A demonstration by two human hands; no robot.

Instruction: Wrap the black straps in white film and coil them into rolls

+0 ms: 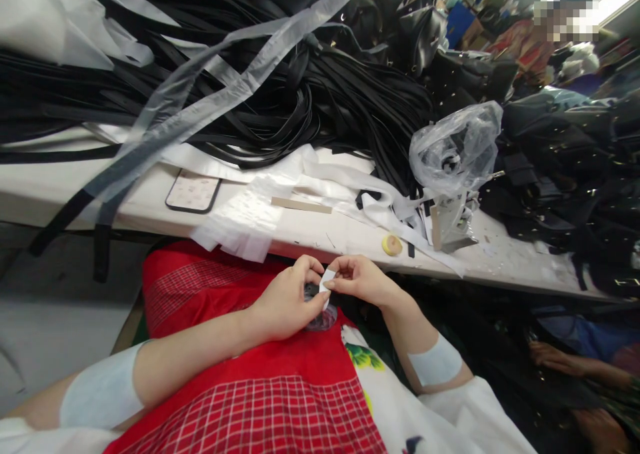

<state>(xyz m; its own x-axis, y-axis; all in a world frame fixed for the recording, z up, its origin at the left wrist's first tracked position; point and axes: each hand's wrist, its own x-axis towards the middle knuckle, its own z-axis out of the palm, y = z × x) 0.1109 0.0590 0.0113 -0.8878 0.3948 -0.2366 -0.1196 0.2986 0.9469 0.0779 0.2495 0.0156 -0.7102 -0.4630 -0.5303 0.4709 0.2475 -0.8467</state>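
Observation:
Between my two hands, over my lap, is a small white strip (326, 287). My left hand (290, 301) pinches its lower end between thumb and fingers. At the upper end, my right hand (359, 281) grips it with thumb and forefinger. Below the strip, a dark round thing in clear plastic (321, 319) rests on my red apron (240, 367), partly hidden by my left hand; its kind cannot be made out.
A white table (240, 224) runs across in front, bearing a phone (193, 191), white strips (350, 174), a yellow-edged roll (391, 244) and a clear plastic bag (457, 147). Black straps (280, 121) pile up behind. A co-worker's hand (555, 357) is at right.

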